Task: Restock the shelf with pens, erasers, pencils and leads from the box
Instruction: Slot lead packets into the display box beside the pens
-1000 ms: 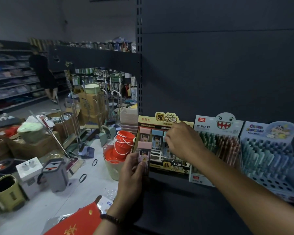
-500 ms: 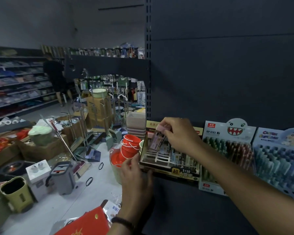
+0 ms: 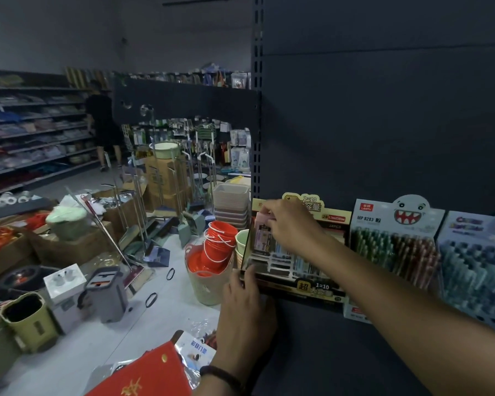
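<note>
Brought the pink eraser (image 3: 262, 234) from its slant of half a second back to near upright, and lower, at the far-left slot of the eraser display box (image 3: 312, 285). Pinched at its top end by the right hand (image 3: 292, 227), fingers (image 3: 272, 209) clamped on the wrapper. Steadied below and left of those fingers by the left hand (image 3: 246, 295), gripping the box's front-left corner much as before, thumb on the front edge. Sits at the left end of the shelf (image 3: 326, 361), with the shark-face pen display (image 3: 395, 247) just right of the clamped fingers and the blue pen display (image 3: 475, 270) beyond it. Probably one push down from seated, then letting go and fetching more stock. Worth minding a snag on the slot divider or a tipped display. No sign of the supply box from here
</note>
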Available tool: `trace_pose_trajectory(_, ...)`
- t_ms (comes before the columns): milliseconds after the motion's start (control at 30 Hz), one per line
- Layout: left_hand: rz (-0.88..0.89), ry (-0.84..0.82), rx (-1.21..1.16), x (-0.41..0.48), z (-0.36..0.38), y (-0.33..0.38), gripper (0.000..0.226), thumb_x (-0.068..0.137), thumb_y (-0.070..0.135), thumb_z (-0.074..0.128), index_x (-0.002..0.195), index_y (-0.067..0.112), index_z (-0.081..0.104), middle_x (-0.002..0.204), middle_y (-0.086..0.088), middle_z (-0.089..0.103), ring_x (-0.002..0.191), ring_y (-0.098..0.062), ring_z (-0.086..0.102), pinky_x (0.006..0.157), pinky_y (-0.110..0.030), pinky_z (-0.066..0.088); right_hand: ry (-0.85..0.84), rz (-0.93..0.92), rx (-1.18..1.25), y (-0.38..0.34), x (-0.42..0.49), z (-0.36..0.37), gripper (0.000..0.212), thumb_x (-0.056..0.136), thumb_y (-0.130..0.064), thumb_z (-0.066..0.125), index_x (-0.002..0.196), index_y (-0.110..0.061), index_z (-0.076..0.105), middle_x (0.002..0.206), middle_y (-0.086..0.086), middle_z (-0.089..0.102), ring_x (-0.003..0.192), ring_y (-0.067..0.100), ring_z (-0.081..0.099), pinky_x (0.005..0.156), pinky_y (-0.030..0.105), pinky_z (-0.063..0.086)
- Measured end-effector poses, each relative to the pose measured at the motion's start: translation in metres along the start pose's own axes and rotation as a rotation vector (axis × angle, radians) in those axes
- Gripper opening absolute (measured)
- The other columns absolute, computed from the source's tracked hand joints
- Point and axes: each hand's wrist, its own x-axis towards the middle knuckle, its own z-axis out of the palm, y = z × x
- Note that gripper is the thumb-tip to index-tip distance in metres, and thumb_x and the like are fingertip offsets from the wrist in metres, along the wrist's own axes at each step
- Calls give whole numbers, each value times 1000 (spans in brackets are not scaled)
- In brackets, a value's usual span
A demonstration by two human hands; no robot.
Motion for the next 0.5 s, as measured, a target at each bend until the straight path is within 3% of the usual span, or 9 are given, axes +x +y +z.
trace_pose_trajectory(167,3,-2,37,0,1,-1,63,92,37,54,152,30,35,139,0,45,121,-25,49,100,-42,50,-5,17,-17,-5,3,4,24,100,-8,69,123,-13,72,116,9,72,100,22,69,80,32,57)
trace_pose_trajectory(367,7,-14,48,0,1,-3,68,93,38,54,155,27,30,147,-3,41,122,-24,48,104,-42,49,-27,78,-93,-1,10,6,15,99,-6,70,111,-13,75,103,5,70,89,20,66,80,36,59)
trace_pose_trajectory(500,40,-12,68,-2,1,-3,69,90,35,57,154,21,32,147,-8,41,122,-29,49,103,-44,49,28,39,-166,-12,14,17,12,99,-11,72,109,-8,77,105,8,70,97,25,66,87,38,57)
